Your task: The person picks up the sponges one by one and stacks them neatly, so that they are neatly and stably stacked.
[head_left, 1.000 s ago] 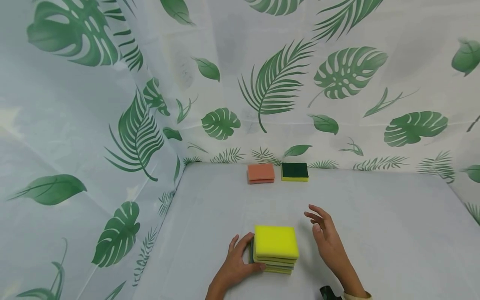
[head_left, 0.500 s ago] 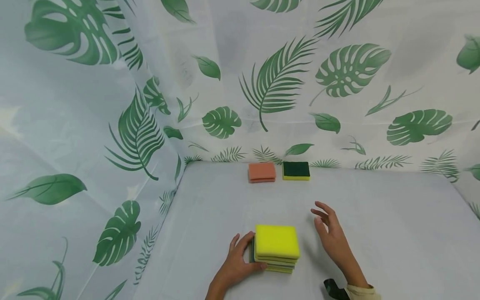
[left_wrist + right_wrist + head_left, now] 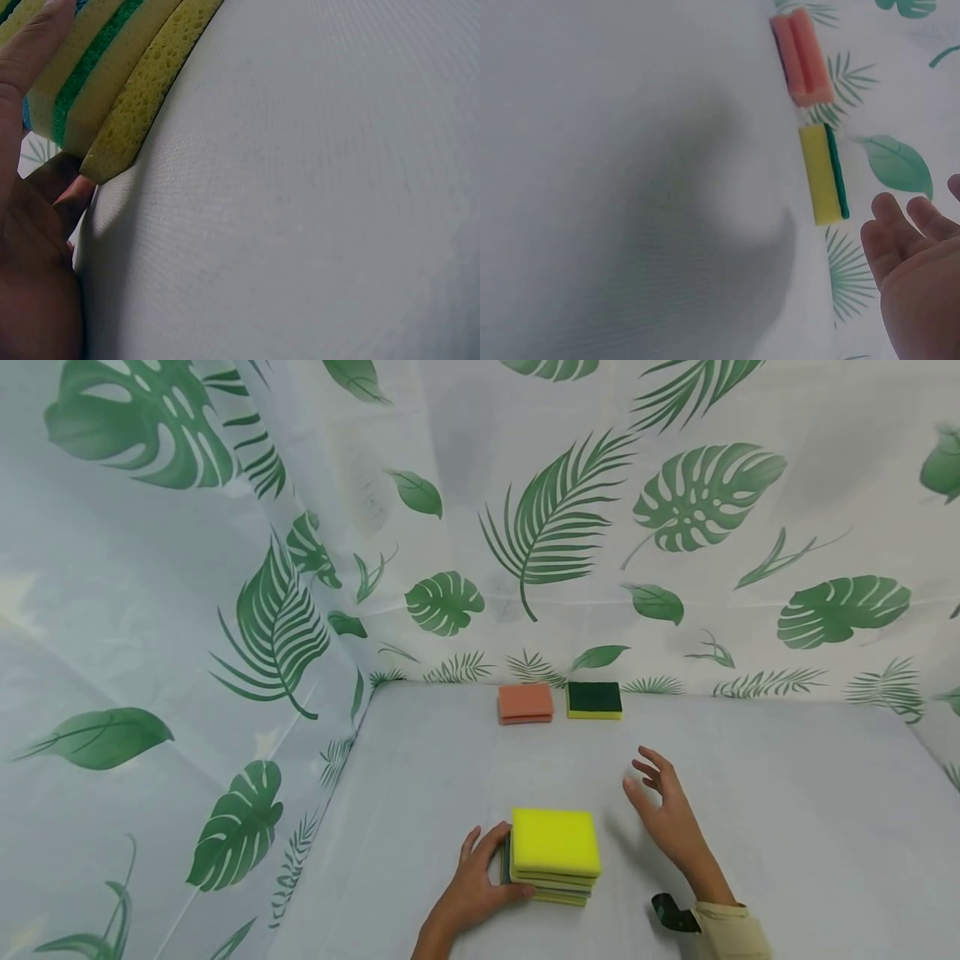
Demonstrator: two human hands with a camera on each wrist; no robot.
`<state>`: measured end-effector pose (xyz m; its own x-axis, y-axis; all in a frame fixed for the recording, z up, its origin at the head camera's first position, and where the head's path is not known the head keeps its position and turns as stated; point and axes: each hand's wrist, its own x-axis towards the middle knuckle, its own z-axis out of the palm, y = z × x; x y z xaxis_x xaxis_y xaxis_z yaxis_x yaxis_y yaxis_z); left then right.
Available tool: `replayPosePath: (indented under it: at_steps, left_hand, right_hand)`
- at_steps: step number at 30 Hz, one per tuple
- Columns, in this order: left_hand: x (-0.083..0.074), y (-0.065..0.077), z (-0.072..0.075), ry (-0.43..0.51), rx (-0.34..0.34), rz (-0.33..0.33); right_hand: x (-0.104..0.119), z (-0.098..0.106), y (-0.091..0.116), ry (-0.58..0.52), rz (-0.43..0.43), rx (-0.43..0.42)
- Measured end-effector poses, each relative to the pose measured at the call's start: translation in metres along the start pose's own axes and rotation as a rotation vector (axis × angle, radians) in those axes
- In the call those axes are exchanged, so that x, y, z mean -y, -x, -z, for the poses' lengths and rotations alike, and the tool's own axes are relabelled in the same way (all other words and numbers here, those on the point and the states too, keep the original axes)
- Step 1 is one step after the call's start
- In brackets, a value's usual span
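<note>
A stack of sponges (image 3: 555,843) with a bright yellow one on top stands near the front of the table. My left hand (image 3: 476,881) holds the stack from its left side, thumb across the front and fingers at the back left corner. In the left wrist view, yellow, green and blue layers show, with a porous yellow sponge (image 3: 150,82) lowest. My right hand (image 3: 667,818) hovers over the table to the right of the stack, fingers loosely bent and holding nothing. Ahead of it lies a yellow sponge with a dark green scouring side (image 3: 594,700).
Left of the green-topped sponge, a salmon-coloured pair of sponges (image 3: 525,703) lies at the table's back edge. A leaf-printed sheet (image 3: 442,602) rises behind and on the left. A dark device (image 3: 671,912) is by the right wrist.
My right hand has moved forward and slightly right, away from the stack. The left hand keeps its hold, and the sponges stay where they were.
</note>
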<state>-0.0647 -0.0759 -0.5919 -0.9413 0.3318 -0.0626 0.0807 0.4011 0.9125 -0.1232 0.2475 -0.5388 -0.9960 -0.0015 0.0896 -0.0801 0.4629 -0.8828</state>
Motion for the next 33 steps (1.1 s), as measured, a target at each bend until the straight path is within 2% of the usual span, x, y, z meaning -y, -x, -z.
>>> replayPosePath:
  at_steps: [7,13,20,33]
  left_hand:
    - [0.001,0.000,0.001,0.000,-0.002,0.003]
    - [0.001,-0.001,0.001,-0.003,-0.004,-0.056]
    - [0.001,0.000,0.001,0.012,-0.005,-0.015]
    - [0.001,0.000,0.003,-0.005,-0.001,-0.022]
  right_hand:
    - [-0.005,0.004,-0.014,0.013,-0.068,0.026]
    - [-0.014,0.007,-0.028,-0.005,-0.081,0.031]
    - [-0.023,0.009,-0.052,-0.027,-0.104,0.042]
    - [-0.030,0.009,-0.084,-0.043,-0.139,0.103]
